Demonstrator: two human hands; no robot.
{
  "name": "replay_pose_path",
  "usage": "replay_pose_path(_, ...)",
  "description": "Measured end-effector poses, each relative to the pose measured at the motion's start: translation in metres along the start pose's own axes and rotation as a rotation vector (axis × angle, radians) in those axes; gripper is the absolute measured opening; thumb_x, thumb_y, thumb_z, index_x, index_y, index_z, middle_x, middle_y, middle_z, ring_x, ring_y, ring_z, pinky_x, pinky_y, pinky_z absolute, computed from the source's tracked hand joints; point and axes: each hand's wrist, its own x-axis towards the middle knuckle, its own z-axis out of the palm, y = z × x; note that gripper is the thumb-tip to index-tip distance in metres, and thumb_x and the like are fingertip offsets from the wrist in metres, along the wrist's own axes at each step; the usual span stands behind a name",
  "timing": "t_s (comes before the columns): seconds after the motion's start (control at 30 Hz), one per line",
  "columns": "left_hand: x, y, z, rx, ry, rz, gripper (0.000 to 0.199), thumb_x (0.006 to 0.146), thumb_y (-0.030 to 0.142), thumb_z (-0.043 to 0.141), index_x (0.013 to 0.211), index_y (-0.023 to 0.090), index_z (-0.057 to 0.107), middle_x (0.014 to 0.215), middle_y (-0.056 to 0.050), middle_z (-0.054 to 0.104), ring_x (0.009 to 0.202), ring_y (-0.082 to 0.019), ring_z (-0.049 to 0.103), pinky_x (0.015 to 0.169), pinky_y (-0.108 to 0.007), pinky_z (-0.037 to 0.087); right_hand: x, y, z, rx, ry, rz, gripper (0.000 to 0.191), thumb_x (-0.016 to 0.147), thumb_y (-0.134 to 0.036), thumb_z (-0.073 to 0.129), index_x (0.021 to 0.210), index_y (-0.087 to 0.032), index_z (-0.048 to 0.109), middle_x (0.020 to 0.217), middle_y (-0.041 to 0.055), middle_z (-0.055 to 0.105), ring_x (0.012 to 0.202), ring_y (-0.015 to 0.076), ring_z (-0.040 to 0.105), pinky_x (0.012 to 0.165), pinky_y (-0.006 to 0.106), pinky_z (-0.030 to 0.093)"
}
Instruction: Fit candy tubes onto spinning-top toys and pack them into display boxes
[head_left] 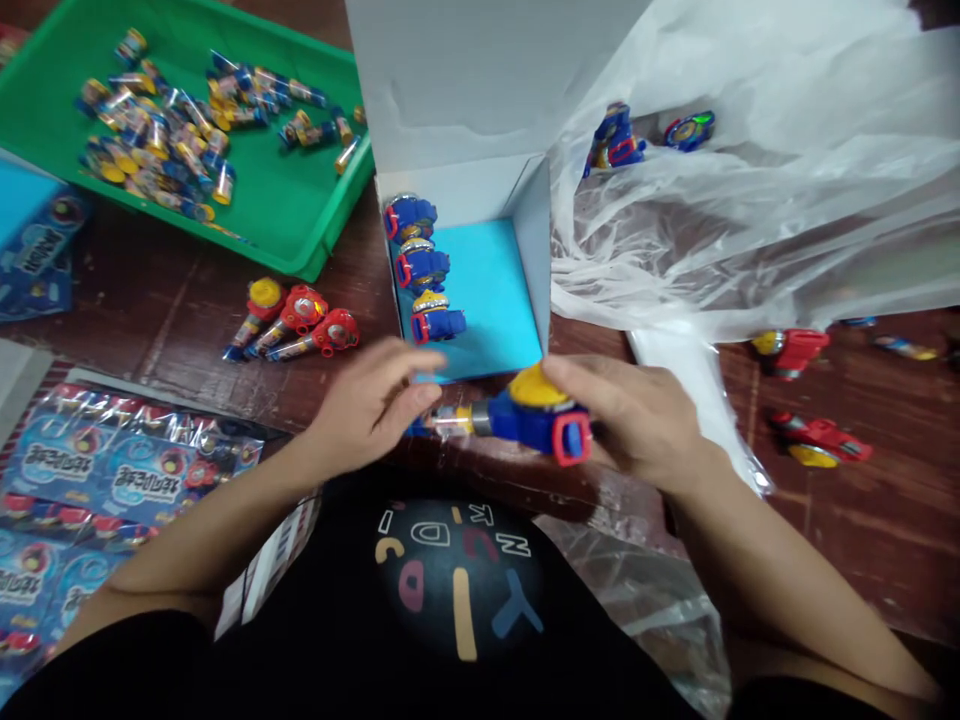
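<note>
In my right hand (pixel 630 410) is a blue toy (pixel 525 422) with a yellow top and a red ring, held above the table's front edge. A clear tube (pixel 450 421) with a blue end sticks out from its left side. My left hand (pixel 379 405) is beside the tube's blue end, thumb and fingers apart, slightly blurred. Just beyond both hands stands an open white box (pixel 534 250) with a light-blue bottom. Three blue toys (pixel 424 268) line its left side.
A green tray (pixel 300 245) of small tubes is at the back left, with red toys (pixel 304 318) below it. Packaged blue cards (pixel 135 465) lie at left. Plastic bags (pixel 750 220) and more red toys (pixel 821 437) are at right.
</note>
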Motion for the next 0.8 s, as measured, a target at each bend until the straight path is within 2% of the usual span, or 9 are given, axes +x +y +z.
replay_pose_path(0.07, 0.013, -0.013, 0.001, 0.244, 0.205, 0.193, 0.038, 0.102, 0.052, 0.068, 0.131, 0.029, 0.074, 0.132, -0.009, 0.073, 0.127, -0.031, 0.066, 0.109, -0.050, 0.051, -0.001, -0.001, 0.003, -0.133, -0.008, 0.113, 0.079, 0.106, -0.046, 0.062, 0.173, -0.022, 0.027, 0.113, 0.0123, 0.079, 0.088, 0.0232, 0.077, 0.067, 0.033, 0.062)
replay_pose_path(0.13, 0.025, -0.030, 0.004, 0.328, 0.188, 0.321, 0.032, 0.103, 0.041, 0.069, 0.134, 0.032, 0.073, 0.143, -0.006, 0.071, 0.141, -0.031, 0.059, 0.115, -0.051, 0.044, 0.002, -0.002, 0.013, -0.274, -0.011, 0.155, 0.073, 0.103, -0.043, 0.069, 0.167, -0.021, 0.039, 0.108, 0.0096, 0.079, 0.082, 0.0205, 0.076, 0.062, 0.029, 0.057)
replay_pose_path(0.27, 0.033, -0.051, 0.011, 0.334, 0.147, 0.354, 0.026, 0.107, 0.029, 0.064, 0.131, 0.032, 0.076, 0.137, -0.003, 0.076, 0.136, -0.026, 0.066, 0.107, -0.047, 0.042, 0.015, -0.004, 0.030, -0.404, -0.059, 0.062, 0.047, 0.107, -0.030, 0.065, 0.152, -0.024, 0.054, 0.107, 0.0058, 0.078, 0.081, 0.0151, 0.073, 0.061, 0.024, 0.051)
replay_pose_path(0.37, 0.030, -0.052, 0.010, 0.326, 0.159, 0.330, 0.026, 0.107, 0.028, 0.065, 0.130, 0.031, 0.077, 0.139, -0.004, 0.075, 0.135, -0.026, 0.068, 0.103, -0.047, 0.041, 0.024, -0.007, 0.029, -0.389, -0.095, -0.068, 0.048, 0.106, -0.011, 0.057, 0.151, -0.026, 0.053, 0.112, 0.0051, 0.077, 0.088, 0.0146, 0.073, 0.066, 0.024, 0.051)
replay_pose_path(0.43, 0.030, -0.052, 0.008, 0.313, 0.157, 0.326, 0.026, 0.106, 0.028, 0.066, 0.130, 0.031, 0.076, 0.139, -0.004, 0.075, 0.132, -0.025, 0.069, 0.101, -0.046, 0.041, 0.028, -0.008, 0.024, -0.366, -0.102, -0.100, 0.048, 0.107, -0.007, 0.052, 0.151, -0.025, 0.053, 0.112, 0.0048, 0.077, 0.092, 0.0142, 0.072, 0.067, 0.024, 0.051)
replay_pose_path(0.57, 0.033, -0.054, 0.009, 0.310, 0.149, 0.338, 0.027, 0.106, 0.026, 0.068, 0.131, 0.030, 0.075, 0.140, -0.004, 0.074, 0.130, -0.025, 0.071, 0.100, -0.046, 0.041, 0.040, -0.007, 0.024, -0.345, -0.224, -0.100, 0.048, 0.108, -0.009, 0.050, 0.154, -0.023, 0.052, 0.105, 0.0036, 0.077, 0.082, 0.0139, 0.069, 0.061, 0.026, 0.047)
replay_pose_path(0.7, 0.029, -0.050, 0.007, 0.252, 0.125, 0.304, 0.027, 0.106, 0.022, 0.065, 0.130, 0.030, 0.074, 0.140, -0.004, 0.074, 0.132, -0.026, 0.070, 0.101, -0.047, 0.044, 0.054, -0.006, 0.047, -0.309, -0.282, -0.066, 0.043, 0.110, -0.019, 0.052, 0.152, -0.025, 0.057, 0.096, 0.0025, 0.076, 0.071, 0.0137, 0.066, 0.054, 0.027, 0.040)
replay_pose_path(0.77, 0.026, -0.055, -0.008, 0.197, 0.179, 0.264, 0.029, 0.104, 0.018, 0.065, 0.130, 0.028, 0.074, 0.140, -0.004, 0.074, 0.132, -0.027, 0.069, 0.107, -0.049, 0.047, 0.058, 0.001, 0.055, -0.238, -0.246, -0.042, 0.042, 0.111, -0.036, 0.056, 0.152, -0.026, 0.057, 0.095, 0.0026, 0.077, 0.069, 0.0129, 0.066, 0.052, 0.026, 0.040)
replay_pose_path(0.8, 0.026, -0.062, -0.022, 0.198, 0.262, 0.246, 0.029, 0.103, 0.018, 0.065, 0.129, 0.028, 0.074, 0.139, -0.004, 0.074, 0.131, -0.027, 0.069, 0.109, -0.050, 0.049, 0.057, 0.008, 0.054, -0.181, -0.215, -0.035, 0.048, 0.109, -0.046, 0.058, 0.152, -0.025, 0.056, 0.098, 0.0029, 0.078, 0.071, 0.0131, 0.068, 0.053, 0.026, 0.042)
